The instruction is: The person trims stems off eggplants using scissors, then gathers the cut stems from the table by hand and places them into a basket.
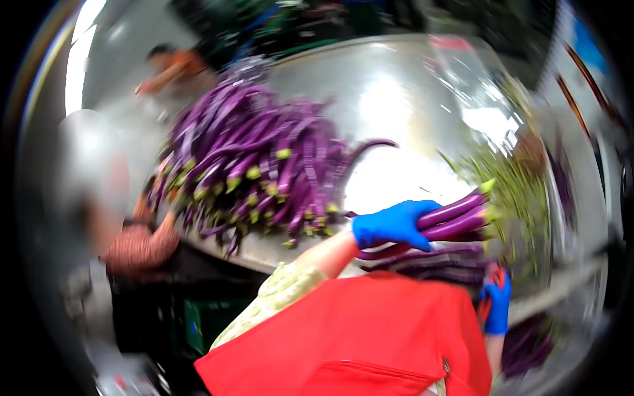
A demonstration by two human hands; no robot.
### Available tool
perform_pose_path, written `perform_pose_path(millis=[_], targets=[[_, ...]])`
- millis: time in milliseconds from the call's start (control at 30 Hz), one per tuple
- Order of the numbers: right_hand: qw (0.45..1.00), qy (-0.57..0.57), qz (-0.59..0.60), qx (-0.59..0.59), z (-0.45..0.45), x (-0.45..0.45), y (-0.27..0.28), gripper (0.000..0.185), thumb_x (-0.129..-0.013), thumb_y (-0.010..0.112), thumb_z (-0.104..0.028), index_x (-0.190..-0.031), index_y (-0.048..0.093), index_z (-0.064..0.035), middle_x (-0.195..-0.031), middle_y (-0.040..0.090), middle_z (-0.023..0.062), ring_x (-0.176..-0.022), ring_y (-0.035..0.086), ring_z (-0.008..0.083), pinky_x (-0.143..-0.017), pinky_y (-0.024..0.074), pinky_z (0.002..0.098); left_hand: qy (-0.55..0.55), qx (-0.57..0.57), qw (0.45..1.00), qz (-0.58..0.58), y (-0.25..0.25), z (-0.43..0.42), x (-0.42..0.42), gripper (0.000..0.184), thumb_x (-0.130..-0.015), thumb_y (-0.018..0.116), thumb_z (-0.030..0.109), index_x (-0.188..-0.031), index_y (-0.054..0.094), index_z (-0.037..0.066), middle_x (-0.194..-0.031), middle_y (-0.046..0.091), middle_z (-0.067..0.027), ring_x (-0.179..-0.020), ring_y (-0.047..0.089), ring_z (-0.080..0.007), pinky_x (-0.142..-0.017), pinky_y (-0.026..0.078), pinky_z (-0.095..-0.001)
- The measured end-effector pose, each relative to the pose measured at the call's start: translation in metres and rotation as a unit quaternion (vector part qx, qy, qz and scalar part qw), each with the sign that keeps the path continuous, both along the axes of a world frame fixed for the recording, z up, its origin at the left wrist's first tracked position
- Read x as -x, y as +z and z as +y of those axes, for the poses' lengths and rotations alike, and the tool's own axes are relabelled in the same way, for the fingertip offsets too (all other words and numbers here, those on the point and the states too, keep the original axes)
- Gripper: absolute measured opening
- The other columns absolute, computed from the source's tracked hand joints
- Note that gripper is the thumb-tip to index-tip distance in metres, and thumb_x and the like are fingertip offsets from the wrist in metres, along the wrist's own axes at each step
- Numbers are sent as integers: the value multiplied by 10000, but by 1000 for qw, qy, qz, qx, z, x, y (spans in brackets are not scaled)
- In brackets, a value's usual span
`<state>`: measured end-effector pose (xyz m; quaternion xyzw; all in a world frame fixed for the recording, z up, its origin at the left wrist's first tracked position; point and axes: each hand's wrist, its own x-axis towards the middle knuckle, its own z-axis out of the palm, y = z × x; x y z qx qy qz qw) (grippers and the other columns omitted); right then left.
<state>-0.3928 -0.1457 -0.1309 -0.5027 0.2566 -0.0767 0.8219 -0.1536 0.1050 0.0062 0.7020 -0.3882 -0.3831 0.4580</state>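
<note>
My left hand (396, 226), in a blue glove, is closed around a few long purple eggplants (456, 221), their green stem ends pointing right. More long eggplants (436, 265) lie on the metal table just below that bunch. At the right front edge of the table, my right hand (497, 300), also gloved in blue, grips a red-handled tool (500, 278) that looks like scissors; its blades cannot be made out. A big heap of eggplants (264, 158) covers the left part of the metal table (323, 72), stems mostly facing the near edge.
Thin green pieces (522, 198) are strewn along the table's right side, near clear plastic (485, 105). Another person's patterned sleeve (142, 247) reaches to the heap from the left. A further person (175, 69) is behind it. More eggplants (528, 346) lie low at the right.
</note>
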Motion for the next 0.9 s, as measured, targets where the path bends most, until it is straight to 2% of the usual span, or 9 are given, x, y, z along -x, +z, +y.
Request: perform_pose_path(millis=[33,133,267,467,533,667,800,867,900], targets=[[999,-26,27,3,7,3,15,339,-769,562,-54,-1105,514,-55,-730,494,5,-567,458,83,-493,364,204,78,75,987,121,14,7,1,697,-682,789,180,-1289,479,34,-1170,578,-100,-1073,523,-163,-955,412,-316],[998,-45,-14,-32,5,1,5,428,-728,564,-50,-1145,469,-28,-746,522,51,-594,505,137,-556,445,250,297,293,907,64,57,36,-23,554,-739,730,155,-1228,501,34,-1143,582,-95,-1036,565,-166,-901,454,-319],[996,2,-22,-89,4,-12,0,474,-721,554,-44,-1183,450,-35,-775,549,82,-635,535,162,-589,471,269,453,630,630,14,110,91,-93,465,-765,749,214,-1153,535,73,-996,597,-32,-869,568,-163,-801,478,-301],[998,29,-1,-58,9,-29,26,456,-761,545,-67,-1205,440,-78,-817,567,69,-657,544,160,-620,476,268,609,691,381,-82,169,254,-214,463,-795,690,388,-1148,562,118,-1016,606,-75,-909,571,-227,-855,472,-376],[998,22,2,-53,10,-29,27,454,-767,535,-56,-1210,436,-78,-811,561,68,-659,543,160,-624,476,268,629,632,451,-27,153,321,-237,484,-805,609,463,-1142,562,118,-1104,607,-115,-986,560,-290,-937,433,-427],[999,11,-14,-47,13,-29,29,433,-787,521,-39,-1210,435,-74,-846,544,64,-716,542,144,-632,478,262,656,659,368,-13,99,460,-306,557,-812,530,512,-1163,570,80,-1220,572,-139,-1125,512,-312,-1029,345,-464],[997,-6,-34,-65,22,-28,38,432,-779,543,-59,-1200,448,-63,-879,536,59,-742,530,132,-634,475,255,759,565,323,17,124,447,-286,599,-806,582,482,-1201,548,33,-1277,541,-155,-1157,514,-312,-1036,358,-460],[997,-43,-34,-60,28,-31,42,472,-747,560,-80,-1204,444,-49,-814,533,67,-672,516,142,-617,461,260,779,507,365,45,128,445,-281,595,-850,544,466,-1233,515,12,-1293,530,-157,-1159,519,-324,-1016,381,-492],[998,-38,-29,-52,28,-29,44,462,-753,566,-92,-1197,446,-44,-835,528,59,-696,506,129,-630,445,238,740,478,473,8,125,461,-288,533,-893,519,400,-1255,482,11,-1274,543,-156,-1136,533,-338,-958,427,-527]])
